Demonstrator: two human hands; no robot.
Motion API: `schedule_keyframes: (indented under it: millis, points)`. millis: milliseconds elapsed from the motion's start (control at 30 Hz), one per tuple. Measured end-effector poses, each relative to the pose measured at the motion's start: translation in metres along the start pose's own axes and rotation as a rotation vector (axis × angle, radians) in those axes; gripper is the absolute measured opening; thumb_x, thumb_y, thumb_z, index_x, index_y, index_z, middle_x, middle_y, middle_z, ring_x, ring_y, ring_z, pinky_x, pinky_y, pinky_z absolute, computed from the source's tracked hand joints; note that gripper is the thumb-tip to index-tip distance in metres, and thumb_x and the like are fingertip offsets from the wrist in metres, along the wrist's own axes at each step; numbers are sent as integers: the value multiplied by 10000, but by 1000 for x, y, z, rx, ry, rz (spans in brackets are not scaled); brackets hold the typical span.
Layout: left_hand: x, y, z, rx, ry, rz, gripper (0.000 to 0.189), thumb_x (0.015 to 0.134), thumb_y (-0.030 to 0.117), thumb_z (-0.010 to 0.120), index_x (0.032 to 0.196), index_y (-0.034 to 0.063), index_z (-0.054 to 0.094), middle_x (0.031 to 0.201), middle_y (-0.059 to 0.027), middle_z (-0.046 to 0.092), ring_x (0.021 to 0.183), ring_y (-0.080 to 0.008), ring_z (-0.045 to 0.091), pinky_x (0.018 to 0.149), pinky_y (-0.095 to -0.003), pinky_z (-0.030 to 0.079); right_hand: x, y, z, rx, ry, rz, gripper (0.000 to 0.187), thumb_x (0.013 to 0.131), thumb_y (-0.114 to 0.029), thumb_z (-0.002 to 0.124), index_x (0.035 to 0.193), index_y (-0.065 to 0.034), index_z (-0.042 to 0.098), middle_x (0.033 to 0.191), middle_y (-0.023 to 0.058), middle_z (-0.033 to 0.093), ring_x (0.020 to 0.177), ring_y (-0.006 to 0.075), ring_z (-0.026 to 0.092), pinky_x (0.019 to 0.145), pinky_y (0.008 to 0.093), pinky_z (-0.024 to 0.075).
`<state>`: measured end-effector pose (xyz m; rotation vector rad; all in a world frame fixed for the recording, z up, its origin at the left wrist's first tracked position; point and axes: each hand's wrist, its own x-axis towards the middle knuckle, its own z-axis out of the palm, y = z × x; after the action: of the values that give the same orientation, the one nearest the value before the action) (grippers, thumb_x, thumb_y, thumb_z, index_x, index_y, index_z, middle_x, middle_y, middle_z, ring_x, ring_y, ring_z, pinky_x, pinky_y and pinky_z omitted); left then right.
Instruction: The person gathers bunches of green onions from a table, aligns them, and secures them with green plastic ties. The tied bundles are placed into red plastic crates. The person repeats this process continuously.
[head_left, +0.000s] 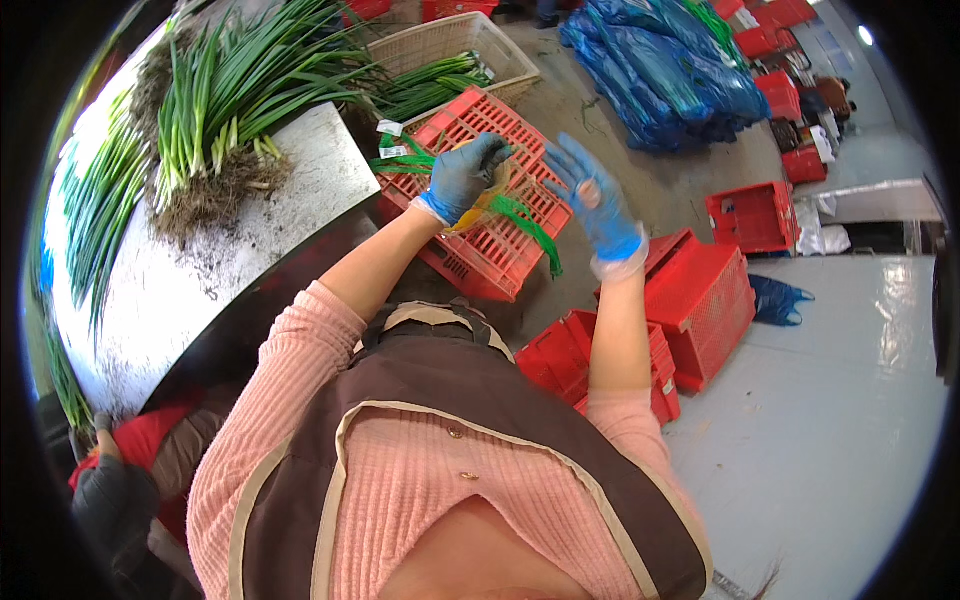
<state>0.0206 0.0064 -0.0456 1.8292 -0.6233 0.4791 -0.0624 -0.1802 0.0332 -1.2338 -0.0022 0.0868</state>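
Observation:
My left hand (466, 178), in a blue glove, is closed above an upturned red plastic crate (495, 259). At its fingers is something thin and see-through; what it grips is hard to tell. Beneath that hand lie a roll of yellow tape (469, 219) and green plastic ties (529, 217), on the crate. My right hand (589, 187), in a torn blue glove, is raised at the crate's right side with fingers apart and holds nothing. More green ties with white labels (393, 151) lie at the crate's left edge.
A metal table (300, 161) at the left bears green onions (217, 112) with soil on their roots. Behind the crate is a beige basket (517, 67). Blue plastic bundles (660, 75) lie beyond, and red crates (705, 315) stand at the right. Another person (120, 487) is at lower left.

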Motion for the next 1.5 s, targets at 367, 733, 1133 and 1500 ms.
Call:
schedule_keyframes:
  millis: [367, 733, 1133, 1500]
  points:
    - [8, 16, -19, -47, 2, -155, 224, 867, 266, 621, 973, 80, 554, 775, -150, 623, 693, -331, 617, 623, -385, 493, 39, 35, 41, -121, 217, 358, 154, 831, -175, 691, 902, -45, 649, 742, 3, 623, 546, 95, 532, 499, 219, 441]
    - [14, 21, -60, -641, -204, -760, 260, 920, 258, 577, 906, 0, 614, 756, -64, 628, 636, -132, 598, 639, -252, 521, 40, 54, 53, -14, 356, 205, 445, 865, -457, 615, 598, -141, 451, 492, -27, 391, 409, 92, 356, 394, 246, 259]
    - [-20, -116, -58, -1808, 347, -1377, 189, 959, 148, 402, 825, 43, 483, 804, -87, 626, 365, -67, 324, 330, -203, 289, 39, 146, -70, 1481, 459, 301, 310, 984, -217, 407, 1107, 7, 583, 486, -58, 377, 378, 57, 324, 369, 194, 316]
    - [-46, -153, 16, -829, 169, -930, 255, 949, 293, 524, 861, 54, 541, 660, -18, 546, 524, -81, 456, 490, -216, 364, 112, 226, -101, -32, 734, 313, 172, 877, -160, 615, 800, -8, 639, 689, 68, 624, 549, 151, 565, 486, 292, 465]
